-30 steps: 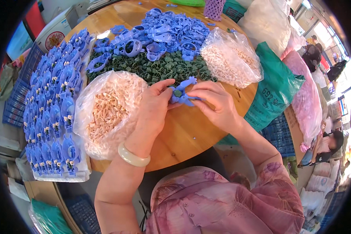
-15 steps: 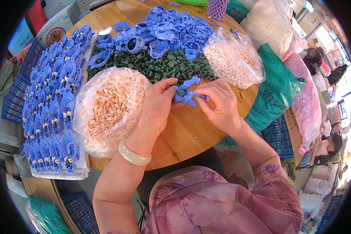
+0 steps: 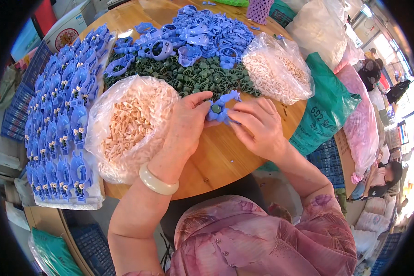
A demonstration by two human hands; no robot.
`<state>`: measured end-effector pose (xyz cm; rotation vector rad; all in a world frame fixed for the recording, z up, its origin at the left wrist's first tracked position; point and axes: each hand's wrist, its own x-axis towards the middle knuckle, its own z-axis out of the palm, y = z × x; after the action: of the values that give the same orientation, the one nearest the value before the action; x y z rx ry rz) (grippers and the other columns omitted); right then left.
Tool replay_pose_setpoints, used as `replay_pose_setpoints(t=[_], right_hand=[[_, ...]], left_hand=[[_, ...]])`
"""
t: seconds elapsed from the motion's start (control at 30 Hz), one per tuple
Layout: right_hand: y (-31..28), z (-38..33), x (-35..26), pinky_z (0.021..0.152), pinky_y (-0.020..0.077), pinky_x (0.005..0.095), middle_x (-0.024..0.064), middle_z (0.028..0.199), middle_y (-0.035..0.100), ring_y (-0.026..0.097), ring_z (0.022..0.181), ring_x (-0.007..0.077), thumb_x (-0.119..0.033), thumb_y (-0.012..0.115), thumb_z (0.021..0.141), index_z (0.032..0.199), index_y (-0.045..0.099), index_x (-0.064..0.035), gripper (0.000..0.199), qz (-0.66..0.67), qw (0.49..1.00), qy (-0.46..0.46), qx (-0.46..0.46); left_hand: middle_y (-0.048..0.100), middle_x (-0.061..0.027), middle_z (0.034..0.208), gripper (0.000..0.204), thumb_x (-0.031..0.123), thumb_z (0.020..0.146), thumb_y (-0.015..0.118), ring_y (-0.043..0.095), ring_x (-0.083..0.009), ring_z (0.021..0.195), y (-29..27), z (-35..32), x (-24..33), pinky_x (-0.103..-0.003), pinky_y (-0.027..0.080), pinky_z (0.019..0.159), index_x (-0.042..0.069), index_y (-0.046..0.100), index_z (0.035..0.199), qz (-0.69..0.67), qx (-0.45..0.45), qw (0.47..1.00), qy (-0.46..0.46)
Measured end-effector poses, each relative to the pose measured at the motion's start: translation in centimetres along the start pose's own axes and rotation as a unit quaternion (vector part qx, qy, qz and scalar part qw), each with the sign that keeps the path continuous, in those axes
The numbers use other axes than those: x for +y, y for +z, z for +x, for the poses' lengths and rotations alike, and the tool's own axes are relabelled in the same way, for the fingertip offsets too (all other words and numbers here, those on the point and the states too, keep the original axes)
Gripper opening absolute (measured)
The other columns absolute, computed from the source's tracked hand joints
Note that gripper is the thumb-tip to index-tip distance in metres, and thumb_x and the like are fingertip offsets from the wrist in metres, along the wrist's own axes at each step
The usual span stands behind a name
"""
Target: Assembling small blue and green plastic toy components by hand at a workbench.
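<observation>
My left hand (image 3: pixel 191 118) has its thumb and fingers closed around a blue plastic toy part (image 3: pixel 226 98), held above the near side of the round table. A small dark green piece (image 3: pixel 215 109) sits in the blue part. From the other side my right hand (image 3: pixel 261 125) pinches at the part's lower right end, with its fingertips pressed together; what exactly lies between them is hidden. Just beyond both hands spreads a pile of dark green plastic pieces (image 3: pixel 202 78). Larger blue rounded shells (image 3: pixel 162 49) and a heap of small blue parts (image 3: pixel 230 32) lie behind it.
Beside my left forearm stands a clear bag (image 3: pixel 98 112) of cream-coloured pieces; another clear bag (image 3: pixel 273 94) lies at the right. A white board (image 3: pixel 73 205) at left carries rows of blue assemblies. Green sacks (image 3: pixel 319 103) and a wooden table edge (image 3: pixel 216 184) are nearby.
My right hand has shifted slightly and its fingers have curled in closer on the blue part, which has turned a little. My left hand keeps its hold.
</observation>
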<state>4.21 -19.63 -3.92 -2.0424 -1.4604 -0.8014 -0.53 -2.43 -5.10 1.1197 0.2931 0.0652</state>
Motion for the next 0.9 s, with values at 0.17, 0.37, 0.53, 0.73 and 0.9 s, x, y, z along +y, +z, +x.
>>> replay_pose_setpoints(t=[0.17, 0.37, 0.53, 0.73, 0.9], right_hand=[[-0.06, 0.00, 0.05, 0.068, 0.0435, 0.0340, 0.0042, 0.091, 0.061, 0.056, 0.080, 0.0237, -0.003, 0.070, 0.066, 0.093, 0.063, -0.0087, 0.029, 0.079, 0.995, 0.052, 0.002], [-0.06, 0.03, -0.06, 0.072, 0.0451, 0.0337, 0.0056, 0.092, 0.062, 0.056, 0.081, 0.0244, -0.002, 0.071, 0.067, 0.091, 0.065, -0.0090, 0.026, 0.172, 0.977, 0.129, -0.004], [-0.10, 0.03, -0.03, 0.071, 0.0450, 0.0328, 0.0054, 0.090, 0.061, 0.056, 0.082, 0.0239, -0.003, 0.072, 0.067, 0.090, 0.065, -0.0096, 0.025, 0.173, 0.973, 0.149, -0.014], [-0.15, 0.05, 0.29, 0.072, 0.0444, 0.0331, 0.0022, 0.090, 0.061, 0.055, 0.080, 0.0233, -0.002, 0.070, 0.067, 0.089, 0.065, -0.0102, 0.024, 0.121, 0.989, 0.076, -0.023], [-0.65, 0.12, 0.62, 0.072, 0.0445, 0.0332, 0.0018, 0.088, 0.061, 0.056, 0.080, 0.0231, -0.002, 0.069, 0.068, 0.087, 0.066, -0.0099, 0.021, 0.102, 0.993, 0.045, -0.051]], left_hand=[[0.061, -0.0068, 0.089, 0.025, 0.006, 0.088, 0.049, 0.061, -0.0135, 0.076, 0.23, -0.15, 0.15, -0.029, 0.057, 0.068, -0.003, 0.054, 0.111, 0.006, 0.002, 1.000, 0.002], [0.060, -0.0070, 0.087, 0.027, 0.007, 0.088, 0.050, 0.061, -0.0132, 0.074, 0.25, -0.16, 0.26, -0.029, 0.057, 0.068, -0.003, 0.053, 0.113, 0.019, 0.010, 1.000, 0.002], [0.060, -0.0072, 0.087, 0.027, 0.007, 0.088, 0.050, 0.061, -0.0132, 0.074, 0.25, -0.09, 0.17, -0.029, 0.057, 0.068, -0.003, 0.053, 0.113, 0.017, 0.011, 1.000, 0.003], [0.060, -0.0077, 0.088, 0.027, 0.006, 0.088, 0.049, 0.061, -0.0134, 0.074, 0.32, -0.23, 0.18, -0.029, 0.057, 0.067, -0.003, 0.053, 0.113, 0.029, 0.018, 0.999, 0.004], [0.062, -0.0082, 0.090, 0.026, 0.005, 0.088, 0.049, 0.061, -0.0133, 0.075, 0.67, -0.39, 0.04, -0.028, 0.056, 0.066, -0.003, 0.054, 0.113, 0.033, 0.016, 0.999, -0.016]])
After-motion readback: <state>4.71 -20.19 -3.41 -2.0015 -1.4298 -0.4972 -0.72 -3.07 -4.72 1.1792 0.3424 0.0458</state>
